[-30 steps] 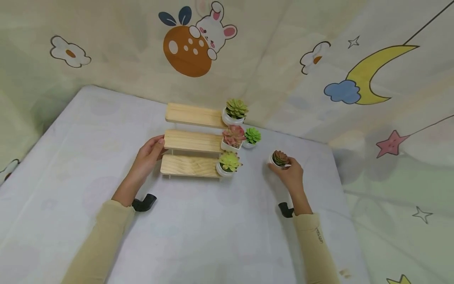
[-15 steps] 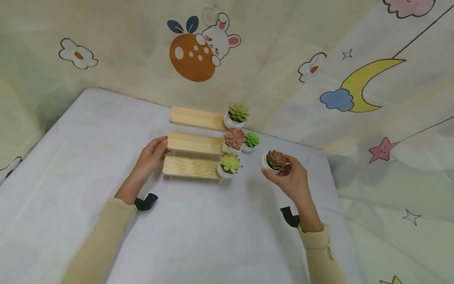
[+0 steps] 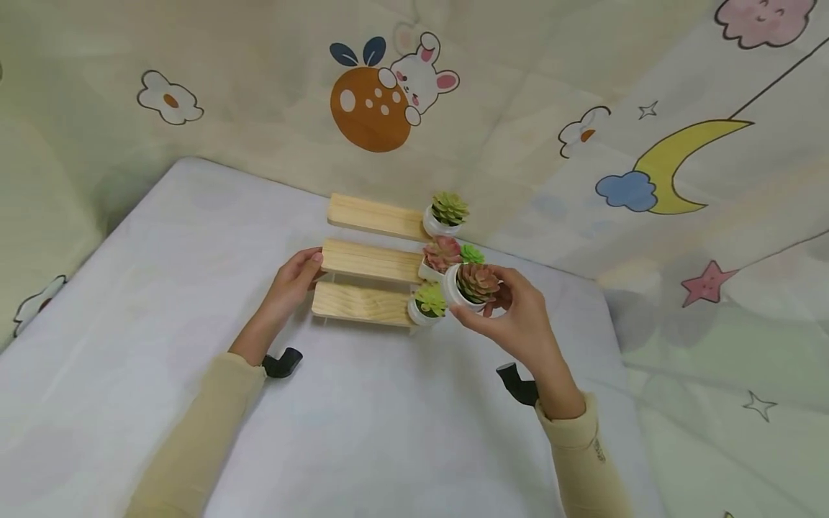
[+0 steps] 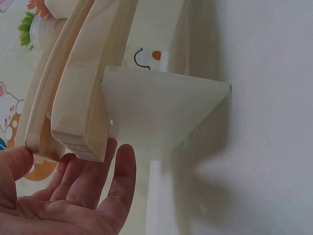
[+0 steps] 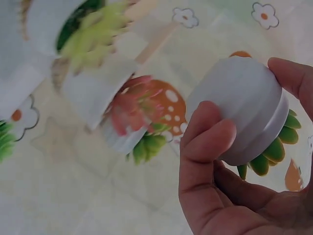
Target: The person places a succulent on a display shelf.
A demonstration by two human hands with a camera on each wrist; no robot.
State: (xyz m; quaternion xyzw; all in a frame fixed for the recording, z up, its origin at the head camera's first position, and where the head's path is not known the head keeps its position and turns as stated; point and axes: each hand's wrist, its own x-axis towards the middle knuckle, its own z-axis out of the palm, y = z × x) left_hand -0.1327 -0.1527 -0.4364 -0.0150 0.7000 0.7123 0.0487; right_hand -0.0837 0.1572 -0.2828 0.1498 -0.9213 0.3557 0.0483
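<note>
A three-tier wooden shelf stand (image 3: 369, 260) stands toward the back of the table. My left hand (image 3: 293, 283) grips the left end of its middle board, thumb at the edge and fingers curled beneath, as the left wrist view shows. In my right hand (image 3: 523, 321) is a potted succulent (image 3: 478, 283) with reddish-brown and green leaves. Its ribbed white pot (image 5: 237, 107) sits between the thumb and fingers, lifted above the table. In the head view it overlaps the right ends of the lower boards, close to a yellow-green succulent (image 3: 430, 298) and a pink succulent (image 3: 442, 253).
A green succulent (image 3: 449, 208) sits at the right end of the top board. A bright green succulent (image 3: 472, 253) is partly hidden behind the held pot. A printed cloth backdrop (image 3: 272, 108) rises behind the white table (image 3: 363, 424). Translucent side panels (image 4: 161, 110) support the shelf boards.
My right hand has lifted the reddish-brown succulent and carried it left to the shelf's right end. The left hand keeps its grip on the middle board. The head view has shifted slightly.
</note>
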